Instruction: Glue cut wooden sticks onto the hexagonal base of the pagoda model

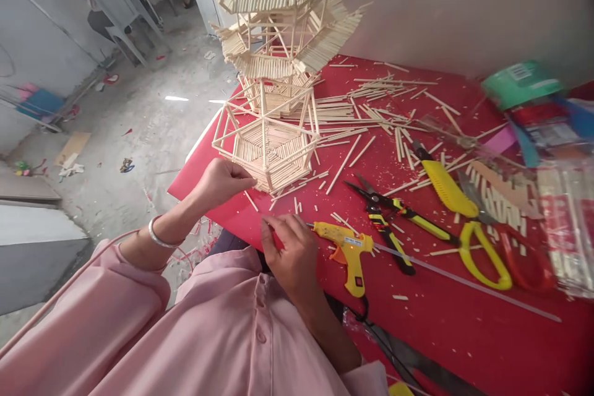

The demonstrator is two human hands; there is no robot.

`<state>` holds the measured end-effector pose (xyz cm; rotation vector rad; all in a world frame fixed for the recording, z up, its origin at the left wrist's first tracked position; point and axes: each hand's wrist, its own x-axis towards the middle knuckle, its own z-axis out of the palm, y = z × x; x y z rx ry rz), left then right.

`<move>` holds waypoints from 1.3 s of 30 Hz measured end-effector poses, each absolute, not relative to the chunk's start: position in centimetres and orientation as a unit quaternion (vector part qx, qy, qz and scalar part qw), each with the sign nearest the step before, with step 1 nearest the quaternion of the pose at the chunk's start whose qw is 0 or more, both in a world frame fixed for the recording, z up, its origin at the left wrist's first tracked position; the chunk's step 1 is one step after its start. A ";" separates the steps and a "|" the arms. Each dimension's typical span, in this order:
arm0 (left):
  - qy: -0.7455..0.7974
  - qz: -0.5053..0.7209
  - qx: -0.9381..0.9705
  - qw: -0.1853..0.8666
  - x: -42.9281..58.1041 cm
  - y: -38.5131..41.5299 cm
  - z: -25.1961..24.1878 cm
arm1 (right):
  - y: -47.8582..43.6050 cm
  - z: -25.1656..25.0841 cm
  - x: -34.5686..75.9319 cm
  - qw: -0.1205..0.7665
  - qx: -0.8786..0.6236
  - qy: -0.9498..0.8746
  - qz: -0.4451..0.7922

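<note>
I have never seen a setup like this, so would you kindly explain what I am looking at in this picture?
There is no machine here: a person is working with two bare hands. The single picture comes from a camera worn on the head, looking forward and down.

On the red table stand a low six-sided stick frame and, behind it, a tall stick tower with layered roofs. Loose sticks, a yellow glue gun, pliers and a yellow knife lie around.

The left hand has its fingertips at the frame's near edge; whether they grip it is unclear. The right hand is beside the glue gun, with nothing visibly held.
</note>
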<state>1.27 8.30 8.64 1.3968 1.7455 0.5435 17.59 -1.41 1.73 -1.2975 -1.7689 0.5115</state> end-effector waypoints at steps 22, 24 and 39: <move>0.718 0.266 0.426 0.483 1.7 8.5 8.3 | 0.2 1.3 17.2 0.423 -0.554 -0.683 0.217; 0.707 0.301 0.405 0.496 1.6 8.1 8.2 | 0.8 1.2 16.8 0.411 -0.566 -0.684 0.206; 0.558 0.382 0.147 0.722 1.1 4.6 4.0 | 2.2 2.2 16.0 0.385 -0.599 -0.676 0.189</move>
